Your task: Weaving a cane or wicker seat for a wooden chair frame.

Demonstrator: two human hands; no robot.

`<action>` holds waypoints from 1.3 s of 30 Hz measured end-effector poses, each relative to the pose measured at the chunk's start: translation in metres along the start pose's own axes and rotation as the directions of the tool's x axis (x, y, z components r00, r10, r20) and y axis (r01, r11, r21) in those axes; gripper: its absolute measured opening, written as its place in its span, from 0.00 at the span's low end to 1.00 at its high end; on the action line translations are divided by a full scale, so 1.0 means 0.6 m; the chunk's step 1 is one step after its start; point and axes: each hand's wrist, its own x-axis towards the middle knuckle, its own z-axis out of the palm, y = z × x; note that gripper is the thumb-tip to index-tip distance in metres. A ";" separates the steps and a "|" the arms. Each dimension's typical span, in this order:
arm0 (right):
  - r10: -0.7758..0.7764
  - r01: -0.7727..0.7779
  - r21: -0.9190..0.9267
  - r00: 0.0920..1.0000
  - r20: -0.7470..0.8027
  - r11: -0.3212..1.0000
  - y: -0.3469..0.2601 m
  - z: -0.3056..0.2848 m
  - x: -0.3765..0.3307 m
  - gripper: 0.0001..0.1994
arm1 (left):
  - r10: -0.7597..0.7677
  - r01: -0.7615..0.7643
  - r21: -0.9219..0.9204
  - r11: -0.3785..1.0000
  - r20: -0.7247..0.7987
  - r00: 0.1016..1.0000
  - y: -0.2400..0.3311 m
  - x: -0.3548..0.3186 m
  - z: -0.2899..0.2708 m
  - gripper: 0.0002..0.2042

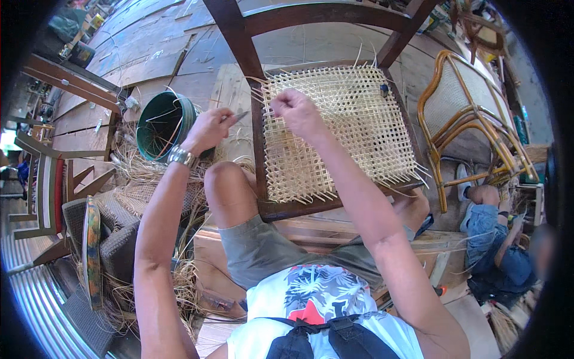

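A dark wooden chair [258,210] stands before me, its seat a woven panel of pale cane [335,137] with loose strand ends sticking out along the edges. My left hand [208,128], left of the seat, is closed around a small pointed metal tool [239,116] whose tip points toward the chair frame. Over the seat's left back part, my right hand [297,113] is pinched together; what its fingers hold, if anything, is too small to make out. On the weave at the back right rests a small dark object [384,90].
A green bucket [190,113] with cane strips stands left of my left hand, cane scraps [143,164] heaped around it. To the right is a rattan chair [439,119]; beyond it sits another person [496,233]. More furniture frames [45,179] lie at the far left.
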 end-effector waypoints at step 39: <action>-0.160 0.034 -0.854 0.985 -0.059 0.519 0.009 0.001 -0.069 0.14 | 0.015 0.114 0.690 0.715 -0.178 0.984 0.111 0.034 -0.063 0.23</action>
